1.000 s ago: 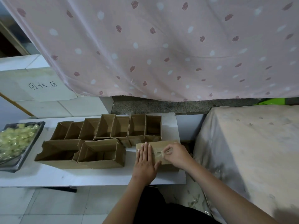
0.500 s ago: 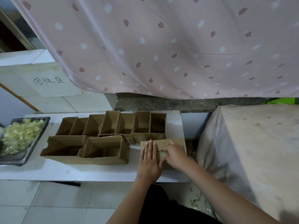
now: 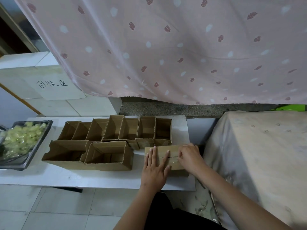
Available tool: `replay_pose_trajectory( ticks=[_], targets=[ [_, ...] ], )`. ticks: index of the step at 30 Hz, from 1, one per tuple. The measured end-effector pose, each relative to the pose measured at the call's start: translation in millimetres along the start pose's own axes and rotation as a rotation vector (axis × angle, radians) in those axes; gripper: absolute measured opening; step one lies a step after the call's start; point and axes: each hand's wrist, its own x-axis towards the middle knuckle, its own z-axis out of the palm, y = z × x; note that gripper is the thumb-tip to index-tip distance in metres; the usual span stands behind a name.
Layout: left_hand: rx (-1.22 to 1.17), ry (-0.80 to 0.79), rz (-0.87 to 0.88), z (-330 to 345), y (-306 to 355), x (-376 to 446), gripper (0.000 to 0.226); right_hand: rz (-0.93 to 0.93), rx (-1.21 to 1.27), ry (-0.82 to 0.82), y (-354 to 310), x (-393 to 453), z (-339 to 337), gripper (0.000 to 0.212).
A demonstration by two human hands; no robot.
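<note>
The closed box [image 3: 173, 149] sits on the white worktop [image 3: 66, 177], low in the frame and a bit right of the middle. The left hand [image 3: 155, 170] lies flat on top of it, fingers straight and a little spread. The right hand [image 3: 189, 156] is on the box's right end, fingers bent down at the slit. I cannot tell if it pinches anything. Open boxes [image 3: 114, 128] stand just left.
</note>
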Motion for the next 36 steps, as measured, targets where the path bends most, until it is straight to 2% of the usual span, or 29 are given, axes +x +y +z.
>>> replay_pose_trajectory(
  ticks=[2,5,8,13,17,19,23,27,29,31,34,36],
  targets=[
    [0.009,-0.001,-0.001,-1,1,0,0.058,0.028,0.027,-0.014,7,-3,1,0.024],
    [0.017,-0.025,-0.039,-1,8,2,0.059,0.041,0.147,-0.053,12,-6,3,0.019],
    [0.002,-0.054,-0.089,-4,25,12,0.063,0.045,0.215,-0.032,14,-11,3,0.031],
    [-0.020,-0.064,-0.107,3,46,16,0.070,0.097,0.242,-0.081,18,-11,6,0.016],
    [-0.039,-0.044,-0.103,5,48,13,0.080,0.191,0.303,-0.139,18,-10,3,0.019],
    [-0.039,-0.053,-0.101,5,46,14,0.081,0.202,0.327,-0.110,18,-11,0,0.008],
    [-0.019,-0.078,-0.096,5,44,17,0.082,0.207,0.217,0.007,24,-12,-13,0.025],
    [-0.032,-0.088,-0.089,5,43,18,0.083,0.231,0.209,0.061,38,-11,-28,0.031],
    [-0.030,-0.087,-0.084,3,43,18,0.083,0.194,0.238,0.054,44,-15,-32,0.033],
    [-0.025,-0.096,-0.083,2,43,19,0.084,0.153,0.273,0.013,48,-19,-32,0.045],
    [-0.017,-0.105,-0.086,2,43,19,0.084,0.180,0.227,0.016,53,-20,-29,0.023],
    [-0.012,-0.104,-0.089,4,43,20,0.084,0.206,0.265,0.007,53,-21,-29,0.019]
  ],
)
